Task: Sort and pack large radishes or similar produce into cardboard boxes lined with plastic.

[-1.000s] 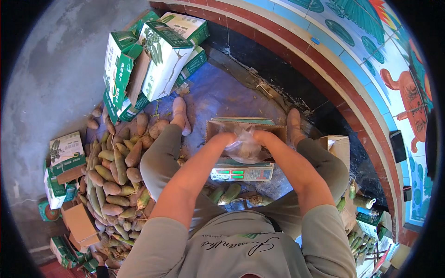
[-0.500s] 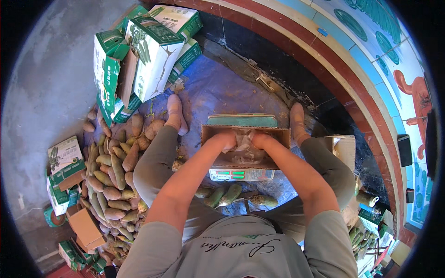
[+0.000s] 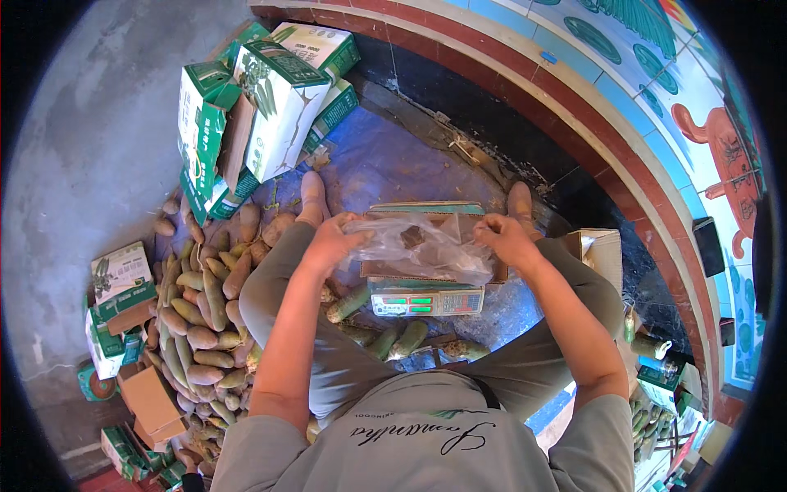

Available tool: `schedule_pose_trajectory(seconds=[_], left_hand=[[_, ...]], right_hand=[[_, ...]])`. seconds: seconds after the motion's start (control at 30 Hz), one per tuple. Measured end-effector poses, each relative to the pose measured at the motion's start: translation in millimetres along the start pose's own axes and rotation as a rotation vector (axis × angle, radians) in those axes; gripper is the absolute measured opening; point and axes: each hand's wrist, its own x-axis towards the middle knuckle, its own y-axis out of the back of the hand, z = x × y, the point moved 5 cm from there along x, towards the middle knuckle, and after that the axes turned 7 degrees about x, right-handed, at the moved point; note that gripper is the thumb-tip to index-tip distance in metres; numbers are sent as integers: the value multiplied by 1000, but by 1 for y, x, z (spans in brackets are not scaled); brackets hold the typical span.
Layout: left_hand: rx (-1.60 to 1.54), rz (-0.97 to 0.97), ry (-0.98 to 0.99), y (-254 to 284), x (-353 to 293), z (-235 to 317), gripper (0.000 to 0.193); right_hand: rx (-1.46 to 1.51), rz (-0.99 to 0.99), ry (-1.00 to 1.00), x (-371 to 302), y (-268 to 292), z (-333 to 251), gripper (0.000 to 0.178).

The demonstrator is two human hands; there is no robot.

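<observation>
A clear plastic bag (image 3: pixel 447 256) is spread across the top of an open cardboard box (image 3: pixel 379 269). My left hand (image 3: pixel 338 241) pinches the bag at its left side. At the opposite side, my right hand (image 3: pixel 502 239) has its fingers closed on the bag's edge. Through a gap or the film, a brown patch of the box shows. Beneath the box is a scale (image 3: pixel 428 300) with lit green and red displays; its platform is mostly hidden.
Long radish-like roots (image 3: pixel 209 336) lie heaped on my left. A few green ones (image 3: pixel 407 338) rest between my legs. Green-and-white cartons (image 3: pixel 279 111) are stacked at the far left. Another open carton (image 3: pixel 602 254) stands by my right leg, near the curved wall base (image 3: pixel 574 115).
Both hands have come up out of the box and moved apart. The plastic bag, bunched inside the box before, is now raised and stretched over its opening.
</observation>
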Motion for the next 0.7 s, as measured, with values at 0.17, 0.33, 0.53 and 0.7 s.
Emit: schedule_pose_trajectory(seconds=[0.17,0.33,0.53,0.7], left_hand=[[-522,98,135,29,12,-47,33],[-660,103,286,20,17,-50,28],[-634,184,311,23,43,-79,21],[-540,224,386,34,61,-117,18]], right_hand=[[369,149,-226,-17,19,-21,12],[261,228,-235,-7,47,14,13],[151,364,-152,15,54,20,8],[153,279,-73,31,67,23,8]])
